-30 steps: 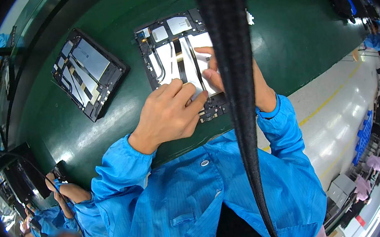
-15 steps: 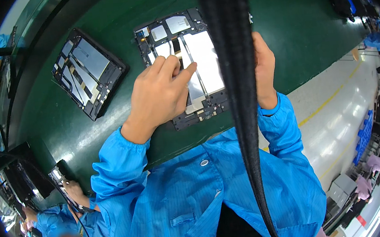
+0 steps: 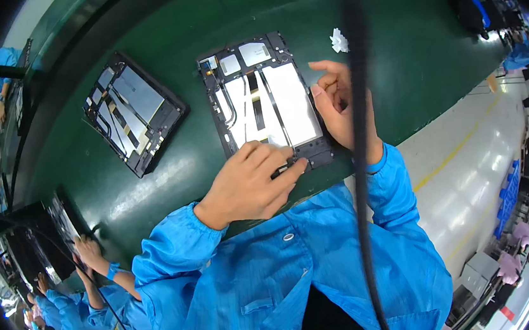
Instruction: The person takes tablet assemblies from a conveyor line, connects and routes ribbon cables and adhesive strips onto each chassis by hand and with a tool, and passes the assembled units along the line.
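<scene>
An opened tablet [image 3: 293, 98], with black frame, bright silver panels and thin black cables, lies in front of me on the green table. My left hand [image 3: 250, 182] is over its near end, fingers bent and thumb close to the lower right part. Whatever those fingertips pinch or press is hidden beneath them. Beside the tablet's right edge, my right hand [image 3: 339, 110] is raised with index finger and thumb apart and the other fingers curled. Nothing shows in it; a dark strap covers part of it.
A second opened tablet [image 3: 135, 114] lies to the left. A crumpled white scrap [image 3: 339, 40] rests beyond my right hand. The dark strap [image 3: 362, 155] hangs down through the view. At lower left, a co-worker's hands [image 3: 88, 255] are at another device. The green table's [image 3: 419, 54] edge slants on the right.
My left hand has slid from the tablet's middle down to its near end. My right hand has come off the right side, its fingers parting. The white scrap is now uncovered by the strap.
</scene>
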`<move>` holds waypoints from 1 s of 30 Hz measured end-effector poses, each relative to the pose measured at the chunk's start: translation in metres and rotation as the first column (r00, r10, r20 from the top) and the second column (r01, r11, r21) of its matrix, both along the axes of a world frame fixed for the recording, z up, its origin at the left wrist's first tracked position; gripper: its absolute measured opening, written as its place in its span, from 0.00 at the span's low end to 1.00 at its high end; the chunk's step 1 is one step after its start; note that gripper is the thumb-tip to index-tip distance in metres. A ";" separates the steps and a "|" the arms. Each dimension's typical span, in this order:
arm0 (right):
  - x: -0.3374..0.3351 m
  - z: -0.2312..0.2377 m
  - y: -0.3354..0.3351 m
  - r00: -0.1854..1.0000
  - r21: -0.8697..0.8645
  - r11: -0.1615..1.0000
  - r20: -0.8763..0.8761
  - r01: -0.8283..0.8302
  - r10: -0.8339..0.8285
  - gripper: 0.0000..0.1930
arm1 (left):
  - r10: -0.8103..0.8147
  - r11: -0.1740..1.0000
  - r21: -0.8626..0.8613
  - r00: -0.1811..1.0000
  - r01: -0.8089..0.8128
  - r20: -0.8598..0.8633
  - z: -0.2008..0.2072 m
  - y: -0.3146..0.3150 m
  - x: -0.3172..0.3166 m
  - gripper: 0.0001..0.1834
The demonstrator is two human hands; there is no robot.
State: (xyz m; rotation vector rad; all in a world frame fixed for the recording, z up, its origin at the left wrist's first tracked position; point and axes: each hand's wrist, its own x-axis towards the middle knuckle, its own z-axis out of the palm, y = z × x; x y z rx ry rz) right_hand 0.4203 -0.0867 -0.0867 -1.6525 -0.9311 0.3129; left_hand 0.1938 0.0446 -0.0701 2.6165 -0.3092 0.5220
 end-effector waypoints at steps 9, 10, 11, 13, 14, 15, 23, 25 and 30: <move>0.001 -0.007 0.000 0.997 -0.006 0.999 -0.060 -0.054 0.053 0.19 | 0.044 0.997 -0.049 0.986 -0.053 -0.164 -0.005 0.008 -0.004 0.30; 0.001 -0.011 0.000 0.996 0.011 0.998 -0.068 -0.065 0.065 0.20 | 0.047 0.998 -0.035 0.987 -0.053 -0.156 -0.004 0.007 -0.005 0.30; -0.002 -0.010 0.001 0.998 -0.028 0.998 -0.047 -0.047 0.046 0.20 | 0.063 0.998 -0.020 0.986 -0.067 -0.155 -0.003 0.007 -0.009 0.30; -0.002 -0.010 -0.001 0.998 0.022 0.998 -0.039 -0.058 0.059 0.21 | 0.030 0.998 -0.046 0.988 -0.038 -0.152 0.000 0.006 -0.009 0.30; -0.004 -0.009 -0.001 0.999 0.008 0.999 -0.014 -0.045 0.045 0.21 | 0.055 0.996 -0.060 0.980 -0.068 -0.189 0.000 0.006 -0.010 0.30; -0.004 -0.008 -0.001 0.999 -0.006 0.999 0.007 -0.034 0.034 0.21 | 0.039 0.997 -0.061 0.984 -0.050 -0.174 -0.003 0.006 -0.009 0.30; -0.003 0.002 -0.004 0.998 -0.009 0.999 0.015 -0.053 0.053 0.21 | 0.026 0.997 -0.073 0.990 -0.037 -0.138 -0.017 0.020 -0.006 0.38; -0.003 0.002 -0.005 0.999 0.011 0.999 -0.008 -0.048 0.048 0.21 | 0.055 0.996 -0.063 0.986 -0.066 -0.156 -0.014 0.021 -0.006 0.38; -0.006 -0.012 0.001 0.999 0.061 0.998 0.023 -0.034 0.033 0.22 | 0.132 0.989 -0.054 0.984 -0.139 -0.119 -0.018 0.026 -0.004 0.36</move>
